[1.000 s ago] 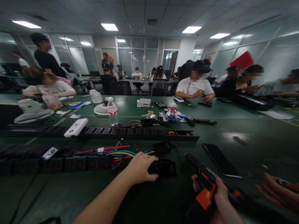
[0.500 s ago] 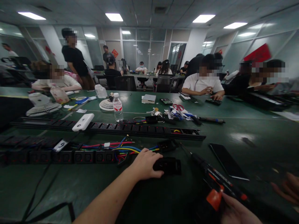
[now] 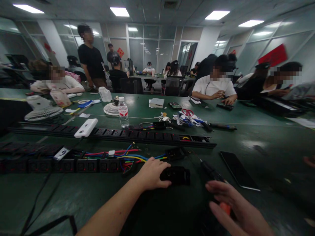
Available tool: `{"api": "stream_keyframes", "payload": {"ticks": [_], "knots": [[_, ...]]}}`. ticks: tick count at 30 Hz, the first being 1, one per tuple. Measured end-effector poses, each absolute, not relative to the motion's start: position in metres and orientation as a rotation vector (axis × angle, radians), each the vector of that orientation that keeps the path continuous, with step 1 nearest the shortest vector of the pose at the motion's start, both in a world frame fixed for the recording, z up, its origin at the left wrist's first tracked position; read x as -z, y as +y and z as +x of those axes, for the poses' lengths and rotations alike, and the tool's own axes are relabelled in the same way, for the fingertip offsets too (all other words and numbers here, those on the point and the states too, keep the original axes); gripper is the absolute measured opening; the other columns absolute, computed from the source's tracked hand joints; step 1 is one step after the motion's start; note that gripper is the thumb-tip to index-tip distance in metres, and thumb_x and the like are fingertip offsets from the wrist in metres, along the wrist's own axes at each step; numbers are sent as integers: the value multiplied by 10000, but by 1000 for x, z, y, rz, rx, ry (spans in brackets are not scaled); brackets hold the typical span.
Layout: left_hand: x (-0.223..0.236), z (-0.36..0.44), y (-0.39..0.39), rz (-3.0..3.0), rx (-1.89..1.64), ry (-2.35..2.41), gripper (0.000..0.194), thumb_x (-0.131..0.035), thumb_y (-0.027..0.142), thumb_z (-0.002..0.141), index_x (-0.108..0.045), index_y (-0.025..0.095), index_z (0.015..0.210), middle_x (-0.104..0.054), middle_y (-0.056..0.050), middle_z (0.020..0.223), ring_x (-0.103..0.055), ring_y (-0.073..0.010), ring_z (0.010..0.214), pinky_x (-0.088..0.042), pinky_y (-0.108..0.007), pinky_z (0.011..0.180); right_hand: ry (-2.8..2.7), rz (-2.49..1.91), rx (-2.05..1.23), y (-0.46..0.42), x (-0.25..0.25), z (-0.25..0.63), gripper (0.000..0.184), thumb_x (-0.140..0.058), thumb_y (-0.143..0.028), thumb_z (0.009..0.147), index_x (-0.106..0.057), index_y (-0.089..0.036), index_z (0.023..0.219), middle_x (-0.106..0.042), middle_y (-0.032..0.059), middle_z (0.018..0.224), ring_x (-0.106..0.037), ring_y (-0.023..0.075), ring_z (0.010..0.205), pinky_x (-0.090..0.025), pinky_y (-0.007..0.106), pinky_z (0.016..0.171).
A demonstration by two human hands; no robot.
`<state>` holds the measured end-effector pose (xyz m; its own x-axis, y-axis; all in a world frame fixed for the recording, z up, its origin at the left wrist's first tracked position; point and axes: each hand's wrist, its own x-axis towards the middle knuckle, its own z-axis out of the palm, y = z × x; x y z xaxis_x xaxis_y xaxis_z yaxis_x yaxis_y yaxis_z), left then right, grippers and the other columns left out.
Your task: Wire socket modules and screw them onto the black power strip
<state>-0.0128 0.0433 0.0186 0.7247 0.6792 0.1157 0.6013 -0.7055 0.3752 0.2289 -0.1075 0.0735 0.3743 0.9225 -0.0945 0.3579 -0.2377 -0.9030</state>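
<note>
My left hand (image 3: pixel 152 173) is closed around a black rectangular plastic part (image 3: pixel 180 176) lying on the table, thumb in front and fingers over its end. Just behind it run red, blue and yellow wires (image 3: pixel 137 158) from a black socket strip (image 3: pixel 90 165) to a black block (image 3: pixel 176 153). My right hand (image 3: pixel 233 203) is slightly blurred, its fingers apart. It is over a black and orange tool with a thin shaft (image 3: pixel 209 168), whose rear it covers. Whether it touches the tool I cannot tell.
A dark phone (image 3: pixel 238 170) lies right of the tool. Behind the wires stretches another socket strip (image 3: pixel 147 135), with a white box (image 3: pixel 86 127) on it. Farther back stand a water bottle (image 3: pixel 123 113) and red-handled scissors (image 3: pixel 187 112) on scraps. Another person's hand (image 3: pixel 309 161) shows at right.
My right hand has moved up and left, its fingers spreading over the tool's orange part. My left hand stays on the black part. The other person's hand at right has drawn away.
</note>
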Motion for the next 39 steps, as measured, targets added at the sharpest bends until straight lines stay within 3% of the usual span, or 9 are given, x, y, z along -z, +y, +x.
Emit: {"api": "stream_keyframes", "payload": {"ticks": [4,8,13,17,20,23,25,31,39], "knots": [[-27,-15,41,2613,-316,986,585,-689,509,731,-535,263,1238,-649,-51,1166,-580,-263,1099,-360,-426,1001,-2116,-1783,-574,-48,-91,194,591,-709,-405,725,-589,-210,1270,-550,129,1334,-449,346,1245,-315,502,1080],[-45,-20,43,2634,-254,866,531,-626,404,776,-500,252,1269,-653,-49,1163,-594,-251,1076,-393,-400,979,-2276,-1734,-687,-5,-70,197,551,-725,-332,717,-626,-107,1211,-648,190,1157,-563,374,1072,-390,532,971],[-67,-28,64,2704,-82,816,444,-555,272,794,-524,224,1235,-669,-54,1035,-614,-236,984,-416,-373,948,-2374,-1585,-870,13,-66,206,294,-586,-392,863,-706,-196,1046,-719,102,1021,-633,294,951,-448,410,874],[-71,-37,53,2702,-352,1154,354,-626,314,759,-554,201,1087,-611,-88,1104,-541,-274,1060,-400,-399,943,-2385,-1510,-990,16,-75,207,281,-514,-377,914,-715,-192,981,-722,81,940,-645,253,866,-463,351,798],[-54,-44,20,2212,-577,1626,156,-534,349,855,-550,195,877,-600,-42,797,-571,-209,776,-437,-336,750,-2369,-1467,-1099,19,-80,208,336,-433,-386,957,-697,-178,956,-710,60,886,-648,204,758,-479,297,694],[-27,-44,-8,1543,-641,1498,327,-466,467,906,-569,175,803,-534,-1,629,-512,-133,574,-367,-250,549,-2380,-1411,-1198,22,-84,208,347,-423,-408,965,-691,-188,952,-710,38,862,-642,177,712,-475,269,635],[-12,-39,-14,1063,-706,1366,411,-461,560,887,-575,166,923,-495,34,616,-384,-76,435,-255,-210,431,-2407,-1389,-1199,22,-88,208,327,-450,-411,956,-696,-196,937,-711,36,861,-640,190,759,-469,290,693],[-3,-16,-1,753,-1000,1082,410,-777,432,701,-617,127,925,-631,-39,824,-595,-104,669,-471,-209,614,-2472,-1400,-1137,13,-85,207,281,-471,-396,954,-690,-229,1006,-713,46,955,-629,238,906,-431,345,806],[8,0,-4,705,-1100,1167,409,-833,344,614,-649,106,892,-692,-55,731,-636,-140,623,-501,-233,593,-2523,-1451,-1100,11,-75,206,279,-466,-382,954,-694,-222,967,-706,46,893,-628,230,855,-444,322,757]]}}
